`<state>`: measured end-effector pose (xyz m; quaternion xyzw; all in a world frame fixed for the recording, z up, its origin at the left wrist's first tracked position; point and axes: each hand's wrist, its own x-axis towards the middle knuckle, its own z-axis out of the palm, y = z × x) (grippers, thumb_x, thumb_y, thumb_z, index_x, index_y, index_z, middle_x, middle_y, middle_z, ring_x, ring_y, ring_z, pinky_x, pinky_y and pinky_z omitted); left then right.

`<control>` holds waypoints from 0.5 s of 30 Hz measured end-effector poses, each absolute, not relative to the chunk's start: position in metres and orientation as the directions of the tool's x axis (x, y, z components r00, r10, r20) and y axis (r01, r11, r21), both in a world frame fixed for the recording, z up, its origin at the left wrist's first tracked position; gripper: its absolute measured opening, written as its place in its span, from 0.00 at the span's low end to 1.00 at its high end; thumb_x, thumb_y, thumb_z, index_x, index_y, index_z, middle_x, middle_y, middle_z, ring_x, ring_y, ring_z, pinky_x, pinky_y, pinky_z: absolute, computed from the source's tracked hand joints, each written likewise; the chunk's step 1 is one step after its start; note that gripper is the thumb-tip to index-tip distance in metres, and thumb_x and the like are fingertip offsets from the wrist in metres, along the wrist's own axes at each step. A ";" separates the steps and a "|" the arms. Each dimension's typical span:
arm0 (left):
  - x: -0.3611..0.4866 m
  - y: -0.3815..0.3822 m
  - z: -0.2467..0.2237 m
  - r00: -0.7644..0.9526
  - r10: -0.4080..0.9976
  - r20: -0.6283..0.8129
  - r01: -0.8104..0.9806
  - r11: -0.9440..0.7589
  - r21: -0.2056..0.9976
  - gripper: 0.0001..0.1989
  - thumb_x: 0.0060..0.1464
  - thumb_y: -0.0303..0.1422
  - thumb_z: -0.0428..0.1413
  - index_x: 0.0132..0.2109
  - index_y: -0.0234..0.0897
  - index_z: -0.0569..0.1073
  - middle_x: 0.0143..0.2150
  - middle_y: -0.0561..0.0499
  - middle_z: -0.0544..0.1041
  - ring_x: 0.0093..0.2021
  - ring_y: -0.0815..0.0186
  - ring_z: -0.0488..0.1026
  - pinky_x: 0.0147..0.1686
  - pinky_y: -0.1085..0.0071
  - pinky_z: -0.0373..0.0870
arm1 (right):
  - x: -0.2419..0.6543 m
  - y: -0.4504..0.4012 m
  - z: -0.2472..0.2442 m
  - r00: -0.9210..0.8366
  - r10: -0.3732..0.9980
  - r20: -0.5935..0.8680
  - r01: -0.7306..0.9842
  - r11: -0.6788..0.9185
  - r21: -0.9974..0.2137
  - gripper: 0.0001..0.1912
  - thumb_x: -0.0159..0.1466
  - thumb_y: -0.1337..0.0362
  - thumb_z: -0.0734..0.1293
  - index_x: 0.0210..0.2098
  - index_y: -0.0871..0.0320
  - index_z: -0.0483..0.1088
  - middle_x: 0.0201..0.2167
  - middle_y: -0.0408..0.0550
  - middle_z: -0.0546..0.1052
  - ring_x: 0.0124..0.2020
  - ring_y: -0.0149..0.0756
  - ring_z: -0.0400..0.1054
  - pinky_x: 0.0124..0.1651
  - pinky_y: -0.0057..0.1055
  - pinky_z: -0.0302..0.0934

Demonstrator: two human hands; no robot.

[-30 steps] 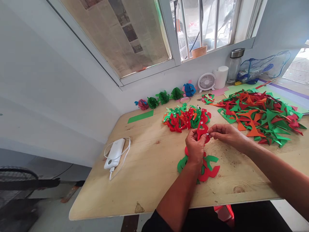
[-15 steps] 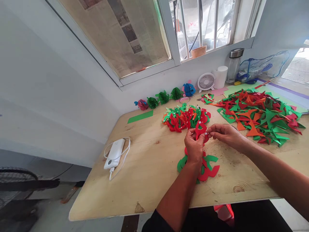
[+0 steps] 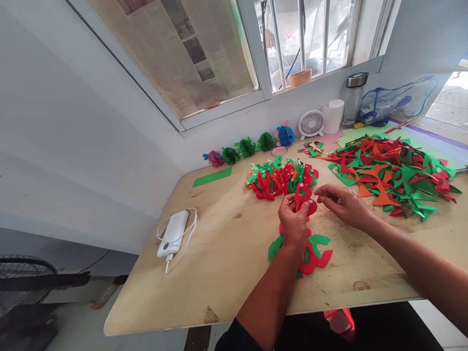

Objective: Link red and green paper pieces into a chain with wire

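My left hand [image 3: 293,222] pinches a red paper cutout [image 3: 302,194] with small white squares on it, above the table. Just right of it, my right hand [image 3: 341,204] has thumb and forefinger pressed together, apart from the cutout. Whatever is between those fingertips, if anything, is too small to make out. Red and green paper cutouts [image 3: 317,258] lie under and beside my left wrist, partly hidden by it. Past my hands is a heap of red and green cutouts [image 3: 270,183], some bearing white squares.
A large pile of red, green and orange paper scraps [image 3: 393,170] covers the right side. A power bank [image 3: 174,233] with a white cable lies left. Along the wall stand folded paper animals [image 3: 246,147], a small fan [image 3: 311,124] and a glass bottle [image 3: 354,100].
My right hand has drawn a little to the right, away from the red cutout; a gap now shows between them. My left hand keeps its hold on the cutout.
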<state>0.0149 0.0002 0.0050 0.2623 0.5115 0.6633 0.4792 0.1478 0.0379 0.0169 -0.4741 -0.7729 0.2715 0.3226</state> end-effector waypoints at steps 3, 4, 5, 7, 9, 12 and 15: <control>0.015 0.000 0.006 -0.401 0.908 -0.125 -0.353 -0.027 0.935 0.15 0.38 0.30 0.62 0.37 0.34 0.70 0.29 0.49 0.78 0.28 0.66 0.75 0.28 0.73 0.70 | 0.147 0.038 0.017 -0.343 0.915 0.212 0.564 0.381 -0.733 0.11 0.59 0.57 0.61 0.34 0.55 0.72 0.22 0.43 0.72 0.21 0.30 0.59 0.26 0.29 0.52; 0.015 -0.001 0.006 -0.399 0.909 -0.120 -0.348 -0.029 0.937 0.15 0.38 0.31 0.62 0.37 0.34 0.70 0.29 0.49 0.78 0.28 0.66 0.75 0.27 0.74 0.70 | 0.147 0.038 0.018 -0.348 0.916 0.201 0.563 0.375 -0.736 0.12 0.59 0.57 0.61 0.34 0.56 0.72 0.22 0.43 0.72 0.21 0.30 0.58 0.26 0.29 0.52; 0.015 -0.001 0.006 -0.398 0.910 -0.114 -0.344 -0.033 0.938 0.15 0.38 0.31 0.63 0.36 0.34 0.70 0.29 0.49 0.78 0.28 0.66 0.75 0.27 0.74 0.70 | 0.147 0.038 0.018 -0.352 0.916 0.192 0.559 0.371 -0.742 0.12 0.59 0.56 0.61 0.33 0.56 0.72 0.22 0.43 0.72 0.21 0.30 0.58 0.26 0.29 0.52; 0.015 0.000 0.005 -0.397 0.912 -0.104 -0.342 -0.042 0.939 0.14 0.38 0.30 0.63 0.36 0.34 0.70 0.28 0.50 0.77 0.28 0.67 0.75 0.29 0.73 0.71 | 0.147 0.038 0.018 -0.362 0.914 0.181 0.553 0.367 -0.748 0.12 0.59 0.56 0.61 0.32 0.56 0.72 0.22 0.43 0.71 0.21 0.30 0.58 0.26 0.29 0.52; 0.015 0.000 0.005 -0.394 0.913 -0.101 -0.343 -0.045 0.938 0.13 0.39 0.29 0.62 0.35 0.34 0.70 0.28 0.50 0.77 0.27 0.68 0.75 0.30 0.73 0.71 | 0.147 0.038 0.018 -0.370 0.913 0.173 0.548 0.365 -0.753 0.12 0.59 0.56 0.60 0.30 0.56 0.71 0.21 0.42 0.70 0.21 0.30 0.57 0.26 0.28 0.51; 0.016 0.000 0.004 -0.392 0.914 -0.101 -0.353 -0.048 0.935 0.14 0.38 0.30 0.63 0.35 0.34 0.70 0.28 0.51 0.77 0.28 0.68 0.75 0.32 0.73 0.71 | 0.147 0.039 0.019 -0.374 0.913 0.164 0.531 0.356 -0.769 0.12 0.59 0.57 0.60 0.29 0.56 0.71 0.20 0.41 0.68 0.21 0.29 0.57 0.25 0.28 0.50; 0.016 -0.001 0.005 -0.377 0.921 -0.103 -0.361 -0.044 0.932 0.14 0.38 0.30 0.63 0.35 0.34 0.71 0.29 0.50 0.78 0.29 0.66 0.76 0.33 0.72 0.72 | 0.147 0.039 0.019 -0.366 0.916 0.166 0.503 0.345 -0.792 0.12 0.59 0.57 0.60 0.28 0.57 0.70 0.20 0.42 0.68 0.21 0.29 0.57 0.25 0.27 0.50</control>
